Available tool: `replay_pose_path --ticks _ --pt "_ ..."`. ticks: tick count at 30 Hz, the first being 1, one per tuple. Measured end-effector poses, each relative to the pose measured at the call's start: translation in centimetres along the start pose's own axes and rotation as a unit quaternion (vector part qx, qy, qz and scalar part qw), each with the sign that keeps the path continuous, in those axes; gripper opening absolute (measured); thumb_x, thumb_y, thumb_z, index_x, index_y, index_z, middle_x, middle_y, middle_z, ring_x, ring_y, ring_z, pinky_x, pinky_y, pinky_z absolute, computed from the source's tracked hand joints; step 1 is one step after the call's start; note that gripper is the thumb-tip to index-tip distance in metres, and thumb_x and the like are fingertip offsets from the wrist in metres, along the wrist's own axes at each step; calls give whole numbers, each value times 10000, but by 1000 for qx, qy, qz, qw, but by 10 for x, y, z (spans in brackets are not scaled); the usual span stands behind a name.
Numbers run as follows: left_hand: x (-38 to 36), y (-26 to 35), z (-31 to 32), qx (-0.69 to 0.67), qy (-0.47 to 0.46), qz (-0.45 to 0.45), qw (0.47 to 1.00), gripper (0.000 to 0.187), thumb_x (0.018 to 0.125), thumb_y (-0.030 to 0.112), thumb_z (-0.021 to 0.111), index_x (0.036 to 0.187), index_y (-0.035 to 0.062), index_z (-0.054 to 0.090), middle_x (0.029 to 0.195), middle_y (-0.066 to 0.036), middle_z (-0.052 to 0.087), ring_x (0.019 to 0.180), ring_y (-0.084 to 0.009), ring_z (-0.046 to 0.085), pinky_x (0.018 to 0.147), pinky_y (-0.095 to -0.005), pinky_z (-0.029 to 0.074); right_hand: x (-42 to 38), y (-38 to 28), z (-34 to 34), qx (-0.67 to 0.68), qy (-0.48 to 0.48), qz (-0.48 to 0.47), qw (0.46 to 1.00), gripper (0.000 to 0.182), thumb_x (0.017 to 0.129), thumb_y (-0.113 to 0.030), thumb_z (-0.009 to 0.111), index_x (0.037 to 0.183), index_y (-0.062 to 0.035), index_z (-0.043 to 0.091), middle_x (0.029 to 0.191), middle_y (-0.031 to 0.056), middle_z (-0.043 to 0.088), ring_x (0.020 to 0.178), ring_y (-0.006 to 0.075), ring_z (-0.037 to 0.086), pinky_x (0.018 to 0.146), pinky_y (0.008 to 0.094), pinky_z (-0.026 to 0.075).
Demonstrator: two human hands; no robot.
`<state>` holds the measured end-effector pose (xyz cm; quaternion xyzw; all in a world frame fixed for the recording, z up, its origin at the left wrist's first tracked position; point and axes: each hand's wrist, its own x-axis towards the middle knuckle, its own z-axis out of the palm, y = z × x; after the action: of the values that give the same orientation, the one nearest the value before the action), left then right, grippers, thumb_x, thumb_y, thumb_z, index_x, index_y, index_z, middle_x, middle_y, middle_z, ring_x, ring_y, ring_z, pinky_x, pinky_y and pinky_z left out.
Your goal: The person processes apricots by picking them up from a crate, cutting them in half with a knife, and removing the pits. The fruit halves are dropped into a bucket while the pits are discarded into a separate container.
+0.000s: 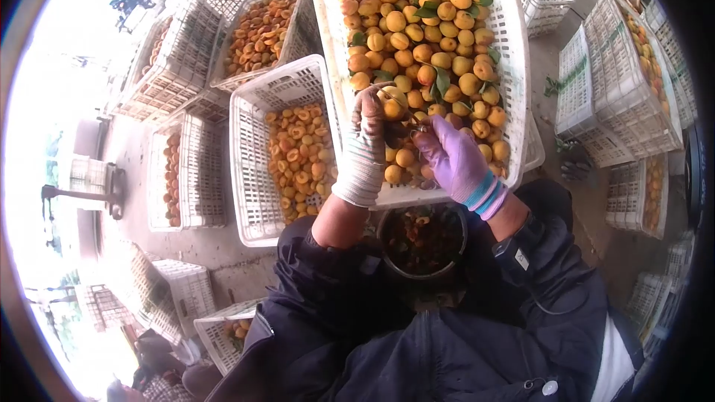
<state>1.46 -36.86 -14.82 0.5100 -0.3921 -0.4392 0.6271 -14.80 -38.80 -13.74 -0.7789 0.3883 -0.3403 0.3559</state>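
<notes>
My left hand (366, 145), in a white knit glove with stained fingers, is closed around a yellow-orange apricot (392, 106) above the near part of a large white crate (516, 67). Close beside it, my right hand (452, 155) wears a purple glove with a blue cuff. Its fingers are pinched together next to the held apricot, and what is between them is hidden. Whole apricots (417, 37) with some green leaves fill the crate under both hands. Below the crate, between my knees, stands a round dark bucket (383, 242) with dark scraps and bits of fruit inside.
Left of the big crate, another white crate (249, 179) holds halved apricots (298, 150). More crates of halved fruit (261, 30) stand behind and left. Stacked crates (607, 82) with fruit rise at the right. A dark glove (575, 162) lies on the floor.
</notes>
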Motion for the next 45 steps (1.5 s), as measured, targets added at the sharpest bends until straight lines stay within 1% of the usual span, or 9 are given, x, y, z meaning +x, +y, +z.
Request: replay_pose_path --ticks 7,10,12,16,27,34,36,41,45 --pt "-8 0 14 -50 -31 -1 998 623 992 598 358 1261 55 504 1044 -69 611 884 -145 610 756 -279 521 -4 8 2 -53 48 -38 997 350 956 -293 584 1077 36 578 833 232 663 826 425 654 680 467 518" --pt "-12 14 19 45 -40 -46 997 496 948 222 611 1369 57 408 1283 -224 480 1177 -329 520 1026 -359 403 -4 34 -2 -11 29 -19 999 321 956 -216 568 1139 48 573 890 207 683 809 348 684 659 412 520" --pt "-3 -16 21 103 -14 143 984 515 946 205 611 1388 47 399 1340 -169 436 1270 -262 419 1080 -334 328 -1 44 -4 -65 41 -42 996 311 1016 -220 492 1149 49 574 926 172 705 812 252 687 699 349 517" --pt "-5 -3 27 11 -11 73 997 574 905 202 613 1374 -6 356 1121 -156 583 1083 -281 547 973 -347 427 -5 112 -16 37 -14 74 996 509 1035 -266 449 1393 92 406 1335 238 544 1215 283 534 1020 349 397" --pt "3 6 19 -140 -46 -98 984 601 914 482 596 1283 31 448 974 -120 570 932 -172 518 808 -325 462 8 120 -25 -42 -33 81 995 583 1033 -314 464 1431 94 342 1377 226 517 1236 267 528 1022 336 405" --pt "24 -39 34 114 116 175 971 496 862 266 649 1263 53 448 865 -106 535 813 -214 544 717 -347 491 8 134 -27 51 -21 85 995 555 1034 -229 462 1470 67 291 1426 166 468 1247 221 488 1050 327 381" --pt "2 8 19 -98 3 -27 995 373 920 240 586 1219 58 459 878 -86 511 862 -175 491 752 -345 459 8 133 -26 64 -17 76 995 552 1032 -221 463 1470 68 292 1429 163 462 1250 223 484 1051 329 381" --pt "66 -90 71 -409 47 84 908 348 948 282 549 1203 86 416 792 -59 508 623 -177 466 595 -309 452 10 132 -30 -64 -53 79 993 536 1027 -200 460 1477 44 302 1426 172 468 1254 229 488 1048 329 383" --pt "6 -3 21 -67 -36 -4 997 483 846 261 637 1210 57 394 865 -180 591 692 -266 589 654 -403 505 6 157 -37 53 -29 102 993 515 1021 -171 443 1469 48 313 1436 194 458 1281 254 476 1064 338 370"
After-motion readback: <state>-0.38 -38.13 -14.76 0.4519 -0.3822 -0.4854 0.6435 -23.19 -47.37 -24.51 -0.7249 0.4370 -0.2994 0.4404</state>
